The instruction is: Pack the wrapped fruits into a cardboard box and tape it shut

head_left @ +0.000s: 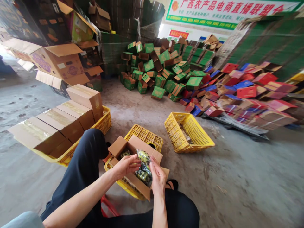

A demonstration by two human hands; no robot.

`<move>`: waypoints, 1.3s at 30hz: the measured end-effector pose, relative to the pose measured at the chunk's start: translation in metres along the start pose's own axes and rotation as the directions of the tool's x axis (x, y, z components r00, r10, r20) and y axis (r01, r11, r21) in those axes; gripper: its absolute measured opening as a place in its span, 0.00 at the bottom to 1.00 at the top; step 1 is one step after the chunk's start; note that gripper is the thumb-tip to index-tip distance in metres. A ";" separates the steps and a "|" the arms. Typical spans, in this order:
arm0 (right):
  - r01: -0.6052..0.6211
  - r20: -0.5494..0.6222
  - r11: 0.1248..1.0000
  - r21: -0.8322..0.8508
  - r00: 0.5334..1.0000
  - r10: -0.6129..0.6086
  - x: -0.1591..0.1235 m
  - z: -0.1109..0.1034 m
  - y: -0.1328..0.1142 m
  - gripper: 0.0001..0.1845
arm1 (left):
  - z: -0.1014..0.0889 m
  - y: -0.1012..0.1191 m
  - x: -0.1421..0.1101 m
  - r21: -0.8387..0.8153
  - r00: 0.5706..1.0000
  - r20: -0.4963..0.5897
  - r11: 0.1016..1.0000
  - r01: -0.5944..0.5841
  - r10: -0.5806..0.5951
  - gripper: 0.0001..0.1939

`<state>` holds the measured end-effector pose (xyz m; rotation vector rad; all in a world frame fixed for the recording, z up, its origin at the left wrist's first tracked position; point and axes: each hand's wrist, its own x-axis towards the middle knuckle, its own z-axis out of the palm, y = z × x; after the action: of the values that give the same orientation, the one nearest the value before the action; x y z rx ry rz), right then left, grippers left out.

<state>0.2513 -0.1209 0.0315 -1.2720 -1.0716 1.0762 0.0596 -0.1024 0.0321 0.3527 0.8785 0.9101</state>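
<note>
A clear plastic bag with a mottled green and dark fruit sits between my hands, over an open cardboard box. My right hand has its fingers and thumb at the bag's right edge and appears to grip it. On the other side, my left hand has its fingers loosely stretched, the tips close to the bag's left edge. Whether those tips touch it I cannot tell. More bagged green fruits lie inside the box, partly hidden by my hands. An upturned yellow crate supports the box.
Left of my leg, a yellow crate holds several taped cartons. Another yellow crate stands to the right with something inside. Behind are heaps of green boxes and red and blue boxes. Stacked open cartons rise at left.
</note>
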 end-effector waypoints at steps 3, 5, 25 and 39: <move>0.061 0.121 0.998 -0.030 0.991 -0.057 -0.002 0.000 -0.003 0.17 | 0.004 0.003 -0.003 -0.069 0.999 0.042 0.997 0.017 -0.014 0.23; 0.066 0.222 0.998 -0.018 0.973 -0.061 -0.004 0.000 -0.006 0.15 | 0.006 0.006 -0.005 -0.087 0.998 0.054 0.996 0.015 -0.010 0.22; -0.030 0.171 0.998 -0.062 0.985 0.040 0.001 0.003 -0.004 0.26 | 0.011 0.012 -0.023 0.074 0.922 0.372 0.987 -0.145 0.108 0.32; -0.076 -0.028 0.988 0.131 0.996 0.080 -0.001 0.002 -0.002 0.17 | 0.013 0.000 -0.019 0.370 0.898 0.420 0.878 -0.304 0.134 0.37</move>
<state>0.2493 -0.1214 0.0332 -1.2313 -0.9175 1.1609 0.0640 -0.1163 0.0502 1.0022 0.6720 0.8131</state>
